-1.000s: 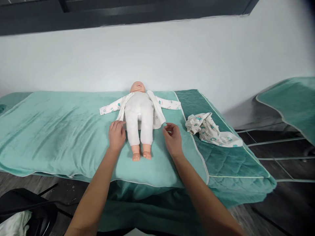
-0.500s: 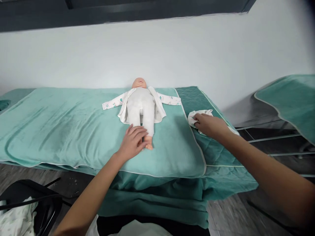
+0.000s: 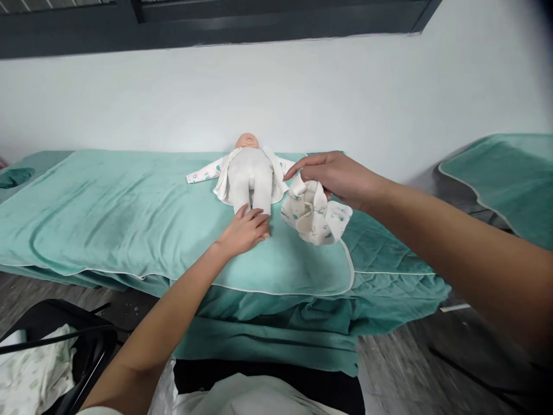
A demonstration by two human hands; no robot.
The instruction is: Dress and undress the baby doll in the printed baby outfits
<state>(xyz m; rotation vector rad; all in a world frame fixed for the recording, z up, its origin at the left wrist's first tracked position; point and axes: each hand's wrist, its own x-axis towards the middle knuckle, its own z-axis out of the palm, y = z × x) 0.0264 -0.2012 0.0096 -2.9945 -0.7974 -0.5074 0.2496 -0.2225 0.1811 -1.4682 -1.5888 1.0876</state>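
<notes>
A baby doll (image 3: 250, 168) lies on its back on a green blanket, wearing white legwear. Its white jacket (image 3: 222, 187), with printed sleeves, is spread open beneath it. My left hand (image 3: 245, 231) lies across the doll's lower legs, fingers slightly spread, covering most of the feet. To the right of the doll, my right hand (image 3: 334, 176) pinches a bunched white baby garment (image 3: 317, 216) with a green print. The garment hangs above the blanket; its exact kind cannot be made out from the folds.
The green blanket (image 3: 129, 219) covers a bed against a white wall (image 3: 259, 92). Darker quilted fabric (image 3: 389, 253) shows at the right. A black chair (image 3: 93, 357) at lower left holds printed cloth (image 3: 43, 369). Another green cover (image 3: 510, 178) is at far right.
My right hand has lifted the printed garment off the quilted fabric and brought it left, beside the doll. My left hand stays at the doll's lower legs.
</notes>
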